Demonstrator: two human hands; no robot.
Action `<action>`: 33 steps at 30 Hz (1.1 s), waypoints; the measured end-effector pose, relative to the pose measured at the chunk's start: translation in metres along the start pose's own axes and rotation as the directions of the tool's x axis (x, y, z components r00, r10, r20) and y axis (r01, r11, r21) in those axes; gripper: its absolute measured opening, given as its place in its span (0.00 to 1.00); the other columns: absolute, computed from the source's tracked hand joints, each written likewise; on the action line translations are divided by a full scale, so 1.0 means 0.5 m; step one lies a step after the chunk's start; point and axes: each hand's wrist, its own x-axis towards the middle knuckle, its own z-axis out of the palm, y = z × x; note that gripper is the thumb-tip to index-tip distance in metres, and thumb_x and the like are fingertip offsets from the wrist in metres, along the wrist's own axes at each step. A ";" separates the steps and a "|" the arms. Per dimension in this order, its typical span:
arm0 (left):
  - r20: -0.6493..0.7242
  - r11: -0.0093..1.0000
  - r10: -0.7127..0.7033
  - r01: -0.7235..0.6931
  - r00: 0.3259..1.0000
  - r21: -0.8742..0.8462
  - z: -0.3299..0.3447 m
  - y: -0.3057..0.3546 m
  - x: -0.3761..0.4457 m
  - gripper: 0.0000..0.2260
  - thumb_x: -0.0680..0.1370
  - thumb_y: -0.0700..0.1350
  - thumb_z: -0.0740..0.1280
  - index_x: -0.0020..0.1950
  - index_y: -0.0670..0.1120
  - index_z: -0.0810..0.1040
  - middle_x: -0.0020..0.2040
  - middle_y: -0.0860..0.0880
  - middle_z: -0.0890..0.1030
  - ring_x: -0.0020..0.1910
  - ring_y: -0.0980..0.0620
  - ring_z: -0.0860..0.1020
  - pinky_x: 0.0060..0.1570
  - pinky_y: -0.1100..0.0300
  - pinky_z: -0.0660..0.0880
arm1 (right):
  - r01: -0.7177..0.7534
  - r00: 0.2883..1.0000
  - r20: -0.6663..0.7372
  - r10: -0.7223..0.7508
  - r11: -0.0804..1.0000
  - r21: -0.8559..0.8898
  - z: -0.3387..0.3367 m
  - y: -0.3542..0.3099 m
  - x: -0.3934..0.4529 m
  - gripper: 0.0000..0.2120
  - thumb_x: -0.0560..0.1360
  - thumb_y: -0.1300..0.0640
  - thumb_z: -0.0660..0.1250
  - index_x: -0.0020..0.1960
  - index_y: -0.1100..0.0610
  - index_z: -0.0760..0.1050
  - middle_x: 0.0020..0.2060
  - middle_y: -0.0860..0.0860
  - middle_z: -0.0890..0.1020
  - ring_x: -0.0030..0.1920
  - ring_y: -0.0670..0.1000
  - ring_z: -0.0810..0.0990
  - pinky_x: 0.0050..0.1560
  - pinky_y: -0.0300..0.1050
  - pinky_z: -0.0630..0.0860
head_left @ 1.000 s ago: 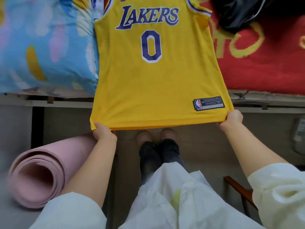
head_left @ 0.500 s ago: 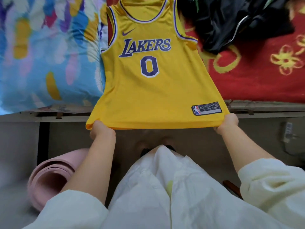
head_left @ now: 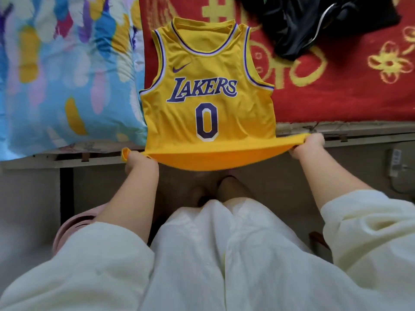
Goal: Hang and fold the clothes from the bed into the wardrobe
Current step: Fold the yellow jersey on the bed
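Note:
A yellow basketball jersey (head_left: 206, 86) with purple lettering and a "0" lies front-up on the bed, collar away from me. Its lower part hangs past the bed edge and curls under, showing the inside. My left hand (head_left: 137, 159) grips the hem's left corner. My right hand (head_left: 307, 145) grips the right corner. The hem is stretched between them just over the bed's edge. A black garment (head_left: 314, 23) lies crumpled on the bed at the upper right.
A red blanket with gold patterns (head_left: 348, 90) covers the bed on the right. A blue multicoloured quilt (head_left: 62, 75) lies on the left. The bed frame edge (head_left: 359, 135) runs across. A rolled pink mat (head_left: 76, 223) lies on the floor at left.
Both hands moved the hem forward toward the bed, so the jersey's body now rests flat on the bed and its lower part folds under; the label patch is no longer visible.

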 end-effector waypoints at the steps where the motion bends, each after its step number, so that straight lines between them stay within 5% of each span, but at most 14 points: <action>1: 0.043 0.998 0.023 -0.021 0.999 -0.052 0.028 0.026 -0.008 0.25 0.80 0.55 0.55 0.73 0.43 0.59 0.66 0.45 0.69 0.58 0.46 0.71 0.62 0.54 0.67 | -0.015 0.999 0.037 0.012 0.995 0.102 0.025 -0.037 -0.002 0.13 0.77 0.62 0.50 0.58 0.59 0.69 0.47 0.56 0.73 0.47 0.56 0.76 0.42 0.44 0.80; 2: 0.058 0.993 0.043 -0.036 0.997 -0.108 0.059 0.046 -0.014 0.25 0.81 0.56 0.54 0.74 0.44 0.58 0.69 0.45 0.67 0.62 0.46 0.70 0.64 0.54 0.65 | -0.021 0.997 0.072 0.008 0.984 0.178 0.051 -0.069 0.001 0.10 0.73 0.65 0.50 0.50 0.59 0.68 0.42 0.55 0.71 0.40 0.53 0.74 0.31 0.39 0.77; 4: 0.056 0.985 0.054 -0.044 0.997 -0.168 0.105 0.084 -0.024 0.24 0.81 0.57 0.52 0.74 0.46 0.58 0.71 0.47 0.65 0.67 0.46 0.67 0.66 0.54 0.63 | -0.021 0.988 0.155 -0.010 0.980 0.197 0.093 -0.107 -0.002 0.05 0.70 0.67 0.51 0.40 0.58 0.63 0.36 0.53 0.69 0.34 0.50 0.71 0.27 0.34 0.70; 11: 0.097 0.960 0.149 -0.120 0.984 -0.252 0.322 0.219 -0.041 0.21 0.81 0.54 0.53 0.71 0.45 0.65 0.69 0.49 0.69 0.65 0.49 0.70 0.63 0.60 0.66 | -0.052 0.955 0.295 -0.034 0.958 0.280 0.289 -0.273 0.024 0.11 0.74 0.65 0.54 0.33 0.59 0.63 0.27 0.52 0.68 0.21 0.49 0.67 0.23 0.33 0.68; 14: 0.113 0.949 0.197 -0.161 0.974 -0.269 0.395 0.254 -0.035 0.11 0.80 0.47 0.57 0.56 0.43 0.74 0.54 0.46 0.78 0.49 0.50 0.79 0.42 0.64 0.75 | -0.085 0.952 0.305 0.014 0.971 0.223 0.350 -0.324 0.048 0.10 0.74 0.65 0.53 0.34 0.59 0.63 0.29 0.52 0.67 0.24 0.48 0.67 0.22 0.33 0.68; 16: 0.159 0.943 0.200 -0.146 0.967 -0.300 0.452 0.283 -0.034 0.10 0.80 0.44 0.58 0.40 0.45 0.71 0.36 0.49 0.75 0.31 0.54 0.76 0.25 0.68 0.72 | -0.109 0.947 0.321 0.035 0.971 0.214 0.399 -0.359 0.065 0.10 0.75 0.65 0.53 0.35 0.60 0.64 0.29 0.52 0.67 0.25 0.48 0.68 0.22 0.33 0.69; 21: 0.193 0.946 0.164 -0.099 0.967 -0.309 0.565 0.331 0.010 0.13 0.80 0.44 0.57 0.35 0.44 0.69 0.16 0.52 0.72 0.24 0.55 0.72 0.21 0.69 0.68 | -0.105 0.955 0.286 0.078 0.991 0.079 0.515 -0.402 0.106 0.08 0.76 0.66 0.52 0.40 0.62 0.66 0.33 0.53 0.71 0.29 0.48 0.72 0.24 0.38 0.72; 29: 0.275 0.977 0.114 -0.057 0.955 -0.207 0.744 0.361 0.125 0.12 0.81 0.44 0.54 0.38 0.43 0.68 0.20 0.49 0.76 0.32 0.53 0.74 0.25 0.67 0.72 | -0.089 0.965 0.260 0.037 0.978 0.189 0.667 -0.432 0.196 0.08 0.77 0.68 0.53 0.52 0.65 0.69 0.40 0.56 0.76 0.38 0.51 0.79 0.36 0.46 0.78; 31: 0.330 0.985 0.093 -0.039 0.939 -0.169 0.778 0.367 0.149 0.13 0.81 0.44 0.53 0.39 0.42 0.69 0.31 0.47 0.78 0.36 0.52 0.75 0.32 0.65 0.75 | -0.078 0.950 0.312 0.007 0.973 0.217 0.695 -0.431 0.209 0.10 0.78 0.67 0.51 0.57 0.66 0.67 0.46 0.59 0.79 0.44 0.55 0.80 0.47 0.50 0.79; 33: 0.403 0.989 0.076 -0.017 0.912 -0.146 0.812 0.370 0.179 0.12 0.81 0.46 0.53 0.46 0.40 0.70 0.50 0.44 0.78 0.52 0.48 0.77 0.50 0.58 0.75 | -0.050 0.927 0.375 -0.034 0.976 0.211 0.723 -0.424 0.231 0.15 0.80 0.65 0.47 0.65 0.64 0.63 0.60 0.59 0.76 0.60 0.57 0.76 0.59 0.53 0.72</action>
